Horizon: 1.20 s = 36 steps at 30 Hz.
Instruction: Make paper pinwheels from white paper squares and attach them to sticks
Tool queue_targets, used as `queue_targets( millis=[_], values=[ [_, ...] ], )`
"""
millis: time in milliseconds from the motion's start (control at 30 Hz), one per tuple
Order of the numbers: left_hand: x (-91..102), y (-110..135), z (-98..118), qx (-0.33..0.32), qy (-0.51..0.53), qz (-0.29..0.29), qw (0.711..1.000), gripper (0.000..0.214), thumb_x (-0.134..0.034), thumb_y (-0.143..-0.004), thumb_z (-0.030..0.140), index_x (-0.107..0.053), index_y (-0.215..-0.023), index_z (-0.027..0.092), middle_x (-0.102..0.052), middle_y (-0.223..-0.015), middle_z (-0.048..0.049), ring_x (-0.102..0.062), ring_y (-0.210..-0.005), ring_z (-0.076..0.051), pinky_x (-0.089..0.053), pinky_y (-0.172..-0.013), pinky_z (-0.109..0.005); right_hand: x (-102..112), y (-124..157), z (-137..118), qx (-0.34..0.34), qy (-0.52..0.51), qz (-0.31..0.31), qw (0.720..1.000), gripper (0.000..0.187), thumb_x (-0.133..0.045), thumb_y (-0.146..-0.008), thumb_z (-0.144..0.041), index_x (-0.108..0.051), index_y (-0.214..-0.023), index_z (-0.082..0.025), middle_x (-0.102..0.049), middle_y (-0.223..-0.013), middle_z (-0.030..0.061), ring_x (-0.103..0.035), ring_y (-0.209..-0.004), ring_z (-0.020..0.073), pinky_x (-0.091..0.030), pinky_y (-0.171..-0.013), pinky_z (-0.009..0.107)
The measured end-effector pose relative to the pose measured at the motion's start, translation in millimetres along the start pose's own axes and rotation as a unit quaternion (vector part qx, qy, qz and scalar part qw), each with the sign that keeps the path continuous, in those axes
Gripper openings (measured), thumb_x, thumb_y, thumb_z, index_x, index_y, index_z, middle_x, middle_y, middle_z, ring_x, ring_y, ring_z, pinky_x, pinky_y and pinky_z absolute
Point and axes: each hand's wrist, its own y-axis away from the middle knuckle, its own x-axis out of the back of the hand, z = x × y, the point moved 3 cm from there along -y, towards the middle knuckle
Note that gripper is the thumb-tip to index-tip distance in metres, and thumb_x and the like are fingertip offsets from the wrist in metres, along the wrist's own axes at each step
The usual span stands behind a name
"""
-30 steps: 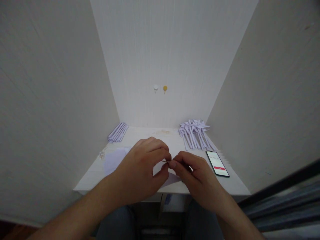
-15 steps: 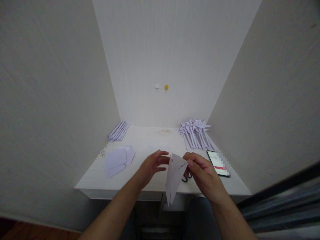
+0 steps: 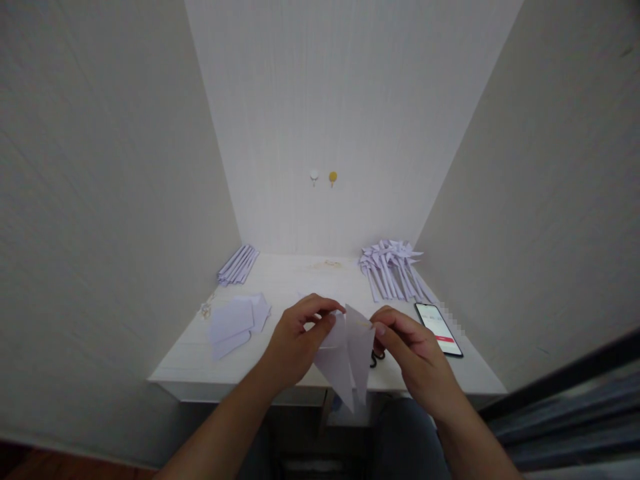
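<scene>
A white folded paper piece [image 3: 347,357] with pointed flaps hangs above the front edge of the small white table [image 3: 190,360]. My left hand [image 3: 300,337] pinches its upper left part between thumb and fingers. My right hand [image 3: 415,353] pinches its upper right corner. The flaps point down toward my lap. Something dark, perhaps scissor handles [image 3: 375,359], lies on the table just behind the paper, mostly hidden by my right hand.
A stack of flat white paper sheets [image 3: 235,321] lies at the left. Folded paper strips [image 3: 237,264] lie at the back left, a pile of finished paper pinwheels [image 3: 393,267] at the back right. A phone [image 3: 439,329] rests at the right. Walls close in on three sides.
My hands have lifted the paper piece off the table and spread its flaps apart. The left hand moved from over the table's middle to the paper's left side.
</scene>
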Motion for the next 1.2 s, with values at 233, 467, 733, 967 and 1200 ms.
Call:
queue_targets(
  millis=[233, 467, 733, 967, 1200],
  values=[
    [10.3, 4.5, 41.1, -0.054, -0.079, -0.058, 0.994, 0.019, -0.062, -0.1, 0.031, -0.074, -0.092, 0.02, -0.071, -0.09, -0.0022, -0.063, -0.088, -0.018, -0.045, -0.081, -0.03, -10.9, -7.1, -33.1, 0.069, 0.07, -0.001, 0.995, 0.028, -0.057, -0.107, -0.037, -0.065, -0.085, -0.022, -0.056, -0.079, -0.0016, -0.051, -0.074, 0.0152, -0.04, -0.067, 0.029],
    [20.8, 13.4, 65.1, -0.027, 0.013, -0.114, 0.993, 0.028, -0.063, -0.102, 0.04, -0.074, -0.087, 0.019, -0.07, -0.085, -0.0008, -0.06, -0.081, -0.015, -0.044, -0.074, -0.025, -11.9, -2.8, -63.4, 0.101, 0.066, -0.029, 0.992, 0.024, -0.057, -0.108, -0.032, -0.068, -0.089, -0.024, -0.058, -0.081, -0.0027, -0.053, -0.074, 0.0136, -0.04, -0.066, 0.028],
    [15.5, 15.6, 76.8, -0.016, 0.114, -0.138, 0.984, 0.027, -0.069, -0.098, 0.036, -0.076, -0.083, 0.015, -0.071, -0.08, -0.003, -0.062, -0.078, -0.015, -0.047, -0.075, -0.025, -14.3, -1.0, -76.2, 0.122, 0.067, -0.049, 0.989, 0.022, -0.058, -0.108, -0.028, -0.069, -0.09, -0.025, -0.059, -0.081, -0.0036, -0.053, -0.075, 0.0127, -0.041, -0.067, 0.027],
    [14.5, 16.3, 77.5, 0.018, 0.133, -0.171, 0.976, 0.027, -0.07, -0.096, 0.036, -0.075, -0.082, 0.014, -0.07, -0.076, -0.0021, -0.06, -0.073, -0.014, -0.045, -0.07, -0.024, -9.5, 0.9, -74.8, 0.127, 0.097, -0.075, 0.984, 0.025, -0.058, -0.107, -0.029, -0.064, -0.085, -0.023, -0.058, -0.081, -0.0027, -0.053, -0.076, 0.0137, -0.04, -0.068, 0.029],
    [16.6, 17.0, 70.2, 0.041, 0.111, -0.193, 0.974, 0.026, -0.072, -0.095, 0.034, -0.074, -0.079, 0.014, -0.068, -0.074, -0.0005, -0.057, -0.07, -0.011, -0.043, -0.067, -0.021, -5.7, 0.2, -73.0, 0.146, 0.136, -0.101, 0.975, 0.018, -0.059, -0.107, -0.027, -0.065, -0.09, -0.024, -0.06, -0.085, -0.0022, -0.053, -0.078, 0.0139, -0.04, -0.07, 0.029]
  ],
)
